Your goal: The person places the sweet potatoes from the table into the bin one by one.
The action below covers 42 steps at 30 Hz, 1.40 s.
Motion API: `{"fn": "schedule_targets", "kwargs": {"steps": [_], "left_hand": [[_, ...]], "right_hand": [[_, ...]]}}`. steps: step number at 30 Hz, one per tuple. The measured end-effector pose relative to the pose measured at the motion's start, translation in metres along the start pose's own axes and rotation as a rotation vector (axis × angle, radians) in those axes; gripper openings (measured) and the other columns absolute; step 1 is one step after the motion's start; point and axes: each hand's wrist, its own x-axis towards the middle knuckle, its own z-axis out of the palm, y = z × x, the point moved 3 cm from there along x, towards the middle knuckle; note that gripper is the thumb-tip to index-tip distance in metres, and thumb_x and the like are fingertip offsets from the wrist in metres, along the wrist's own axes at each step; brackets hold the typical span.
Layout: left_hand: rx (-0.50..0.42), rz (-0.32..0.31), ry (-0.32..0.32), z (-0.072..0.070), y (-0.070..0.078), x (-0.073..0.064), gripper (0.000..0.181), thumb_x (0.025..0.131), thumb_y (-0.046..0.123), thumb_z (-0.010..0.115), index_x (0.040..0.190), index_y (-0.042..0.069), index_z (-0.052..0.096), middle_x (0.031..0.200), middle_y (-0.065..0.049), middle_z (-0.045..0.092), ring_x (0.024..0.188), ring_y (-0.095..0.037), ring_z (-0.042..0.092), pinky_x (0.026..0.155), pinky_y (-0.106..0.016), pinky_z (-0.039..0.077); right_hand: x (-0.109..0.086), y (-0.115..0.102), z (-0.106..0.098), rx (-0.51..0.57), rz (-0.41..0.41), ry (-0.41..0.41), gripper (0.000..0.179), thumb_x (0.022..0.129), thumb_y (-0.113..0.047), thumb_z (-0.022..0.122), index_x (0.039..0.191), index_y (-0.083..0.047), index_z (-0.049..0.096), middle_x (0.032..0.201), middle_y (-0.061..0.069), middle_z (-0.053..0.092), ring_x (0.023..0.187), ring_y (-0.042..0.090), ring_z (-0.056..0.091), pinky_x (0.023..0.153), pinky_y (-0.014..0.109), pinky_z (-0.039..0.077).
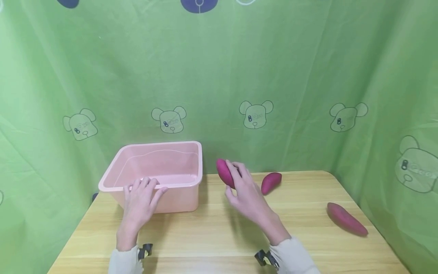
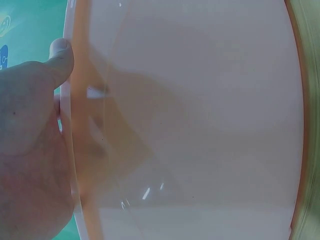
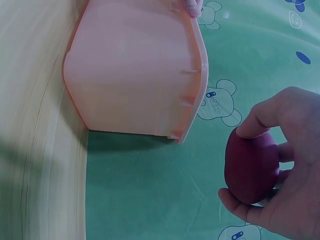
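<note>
In the head view my left hand (image 1: 138, 199) hooks its fingers over the near rim of a pink plastic bin (image 1: 181, 198) at the table's left. The left wrist view has the thumb (image 2: 61, 62) lying along that rim. To the right of the bin, my right hand (image 1: 248, 196) holds a purple sweet potato (image 1: 224, 173) above the table. Fingers and thumb clasp this sweet potato (image 3: 251, 167) from both sides in the right wrist view. Behind the right hand a second sweet potato (image 1: 271, 183) lies on the wood.
A third, longer sweet potato (image 1: 346, 219) lies near the right edge of the wooden table (image 1: 205, 243). Green curtain (image 1: 219, 76) with bear-head prints hangs behind and on both sides. A dark strapped device (image 1: 266, 258) sits at each wrist.
</note>
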Motion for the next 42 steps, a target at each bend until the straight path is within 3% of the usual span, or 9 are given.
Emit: {"fn": "schedule_targets", "kwargs": {"steps": [42], "left_hand": [[0.009,0.011,0.016,0.002,-0.002,0.000,0.032,0.103,0.046,0.059,0.096,0.014,0.060,0.092,-0.004,0.055,0.091,-0.030,0.049,0.093,-0.056,0.027]], "right_hand": [[0.024,-0.021,0.017,0.043,-0.014,-0.050,0.076,0.090,-0.006,0.071,0.158,-0.010,0.037,0.149,0.012,0.046,0.125,0.029,0.054,0.096,0.044,0.053]]}}
